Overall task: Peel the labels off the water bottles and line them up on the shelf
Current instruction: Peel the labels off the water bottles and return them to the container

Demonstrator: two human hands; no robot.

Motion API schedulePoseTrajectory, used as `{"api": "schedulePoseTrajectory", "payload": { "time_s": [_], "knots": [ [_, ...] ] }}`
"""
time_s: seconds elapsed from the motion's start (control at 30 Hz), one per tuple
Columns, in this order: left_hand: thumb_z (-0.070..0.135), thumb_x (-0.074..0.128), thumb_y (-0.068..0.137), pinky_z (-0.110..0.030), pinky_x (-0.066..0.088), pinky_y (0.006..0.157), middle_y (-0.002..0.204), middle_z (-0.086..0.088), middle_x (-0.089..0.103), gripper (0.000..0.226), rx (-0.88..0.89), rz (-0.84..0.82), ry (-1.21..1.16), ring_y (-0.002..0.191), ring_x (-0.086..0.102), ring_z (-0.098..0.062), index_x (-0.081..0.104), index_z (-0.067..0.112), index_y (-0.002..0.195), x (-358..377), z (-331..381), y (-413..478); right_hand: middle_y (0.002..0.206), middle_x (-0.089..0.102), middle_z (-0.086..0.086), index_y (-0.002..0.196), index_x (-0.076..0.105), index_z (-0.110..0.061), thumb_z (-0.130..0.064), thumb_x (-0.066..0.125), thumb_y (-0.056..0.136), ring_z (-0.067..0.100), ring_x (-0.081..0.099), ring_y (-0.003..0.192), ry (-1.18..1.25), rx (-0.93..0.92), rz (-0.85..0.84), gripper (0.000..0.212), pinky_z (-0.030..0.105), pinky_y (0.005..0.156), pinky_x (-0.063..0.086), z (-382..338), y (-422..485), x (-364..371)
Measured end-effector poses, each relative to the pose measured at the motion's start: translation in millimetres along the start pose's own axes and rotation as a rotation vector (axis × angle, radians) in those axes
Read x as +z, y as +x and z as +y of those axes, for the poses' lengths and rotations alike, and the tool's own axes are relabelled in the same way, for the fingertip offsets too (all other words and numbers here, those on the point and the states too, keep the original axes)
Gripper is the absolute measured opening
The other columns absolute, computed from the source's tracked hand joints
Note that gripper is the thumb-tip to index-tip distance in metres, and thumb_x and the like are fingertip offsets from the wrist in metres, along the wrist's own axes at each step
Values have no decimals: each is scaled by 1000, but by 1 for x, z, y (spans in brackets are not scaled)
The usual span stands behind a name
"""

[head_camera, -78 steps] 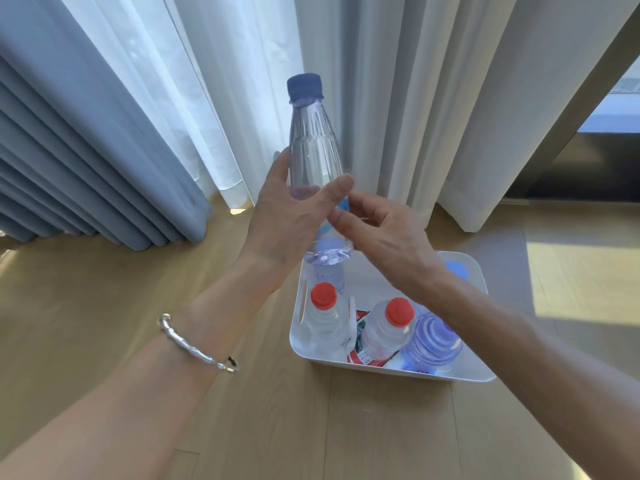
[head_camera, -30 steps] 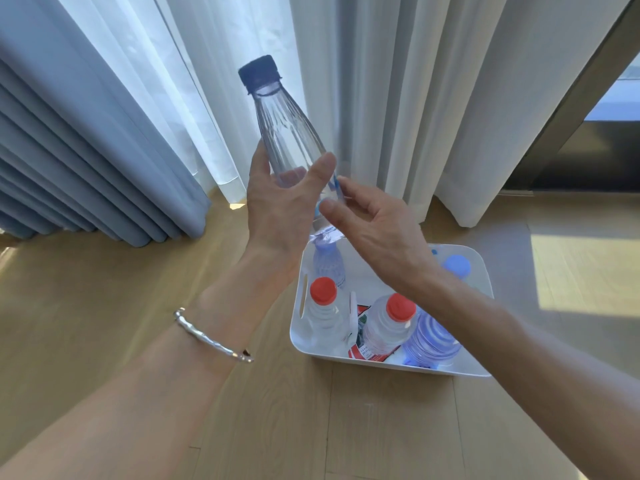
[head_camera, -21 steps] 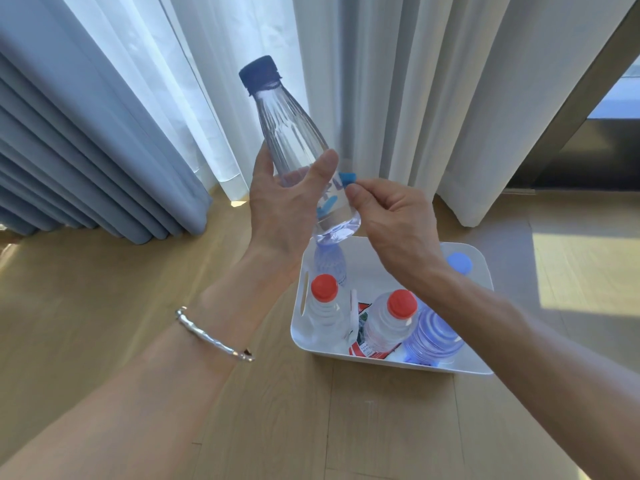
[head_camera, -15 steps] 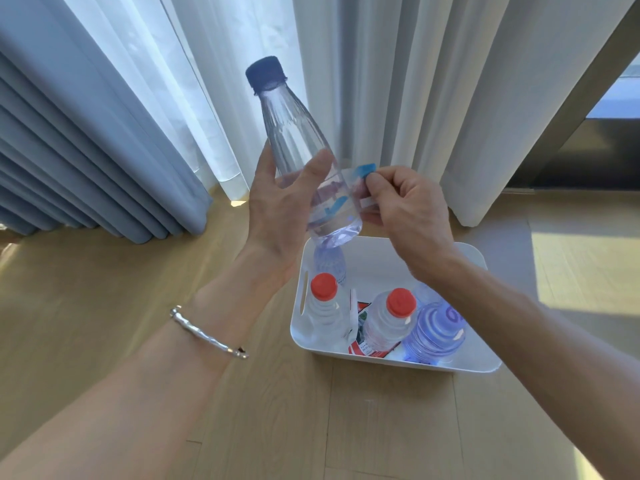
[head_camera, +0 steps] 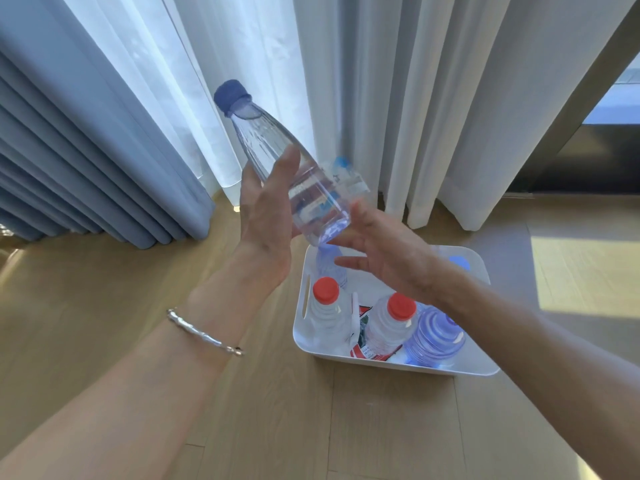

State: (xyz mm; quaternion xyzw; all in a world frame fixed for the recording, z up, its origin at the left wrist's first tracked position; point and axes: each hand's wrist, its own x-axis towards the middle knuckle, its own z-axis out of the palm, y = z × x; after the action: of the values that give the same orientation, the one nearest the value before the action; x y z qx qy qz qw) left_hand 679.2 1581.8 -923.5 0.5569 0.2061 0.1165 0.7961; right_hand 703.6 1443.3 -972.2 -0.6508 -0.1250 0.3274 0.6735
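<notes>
Left hand (head_camera: 263, 220) gripping tilted clear blue-capped plastic bottle (head_camera: 263, 136); right hand (head_camera: 388, 258) hovering open under base. Advising: pinching loose translucent label (head_camera: 346, 174), peeling steadily.

Pale wooden floor (head_camera: 90, 292) under me, heavy blue-grey curtain (head_camera: 86, 150) on my left, white sheer curtains (head_camera: 415, 98) ahead, dark window frame (head_camera: 568, 161) right, sunlit patch (head_camera: 585, 271) on the boards
</notes>
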Motion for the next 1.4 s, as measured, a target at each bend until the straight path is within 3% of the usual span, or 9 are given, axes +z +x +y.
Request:
{"api": "schedulePoseTrajectory", "payload": {
  "time_s": [0.13, 0.37, 0.53, 0.67, 0.8, 0.87, 1.0, 1.17, 1.4],
  "knots": [
    [31, 58, 93, -34, 56, 59, 102, -3, 70, 40, 17, -55, 64, 77, 73, -15, 48, 18, 130, -1, -2, -1, 115, 70, -1, 109, 61, -30, -57, 54, 84, 12, 65, 109, -52, -111, 107, 37, 43, 100, 49, -4, 3, 9],
    [31, 55, 96, -26, 56, 58, 112, -9, 69, 43, 22, -30, 125, 89, 72, -14, 34, 18, 131, -1, -8, 2, 120, 66, 19, 123, 61, -25, -36, 49, 99, 34, 64, 112, 248, -153, 201, 29, 53, 94, 52, -8, 4, 16],
    [48, 52, 94, -24, 54, 78, 95, 18, 54, 62, 35, 56, 440, 77, 56, 6, 28, 26, 147, 7, -9, 3, 89, 66, 12, 103, 68, -11, -35, 47, 100, 25, 65, 88, -112, -242, 452, 31, 40, 86, 55, -1, -1, 26],
    [50, 62, 87, -24, 52, 79, 88, 20, 47, 70, 13, 140, 487, 75, 53, 6, 30, 23, 143, 10, -14, 5, 66, 52, -5, 86, 65, -9, -29, 49, 100, 5, 43, 63, -430, -386, 477, 29, 19, 59, 35, 7, -7, 33],
    [48, 78, 73, -43, 55, 91, 108, 0, 63, 75, -49, 215, 331, 97, 67, -18, 37, 19, 129, 4, -14, 15, 99, 68, 6, 114, 66, -7, -21, 49, 101, 16, 61, 88, -598, -555, 415, 26, 32, 76, 50, 8, -5, 35],
    [43, 81, 72, -42, 56, 87, 105, -1, 65, 69, -60, 241, 291, 97, 68, -19, 39, 20, 121, 1, -15, 17, 93, 68, 2, 114, 66, -8, -23, 49, 101, 15, 61, 84, -629, -558, 409, 26, 36, 74, 50, 8, -5, 35],
    [33, 78, 76, -29, 48, 69, 100, 2, 68, 62, -62, 242, 213, 84, 69, -12, 36, 24, 121, -1, -16, 18, 64, 58, -19, 95, 70, -19, -27, 50, 100, -1, 53, 65, -399, -397, 460, 22, 10, 63, 41, -1, -2, 26],
    [15, 64, 84, -27, 48, 59, 80, 2, 62, 42, -26, 119, 89, 65, 65, -13, 46, 14, 122, -6, -15, 15, 67, 72, -2, 85, 59, -20, -28, 44, 103, 18, 72, 73, 179, -128, 419, 24, 40, 67, 58, -13, 6, -2],
    [15, 52, 84, -28, 50, 53, 73, -3, 53, 11, -33, 34, -46, 50, 55, -14, 49, 11, 94, -8, -12, 17, 83, 68, 8, 93, 50, -18, -33, 32, 105, 14, 72, 57, 570, 18, 586, 26, 26, 45, 56, -12, 18, -48]
  ]
}}
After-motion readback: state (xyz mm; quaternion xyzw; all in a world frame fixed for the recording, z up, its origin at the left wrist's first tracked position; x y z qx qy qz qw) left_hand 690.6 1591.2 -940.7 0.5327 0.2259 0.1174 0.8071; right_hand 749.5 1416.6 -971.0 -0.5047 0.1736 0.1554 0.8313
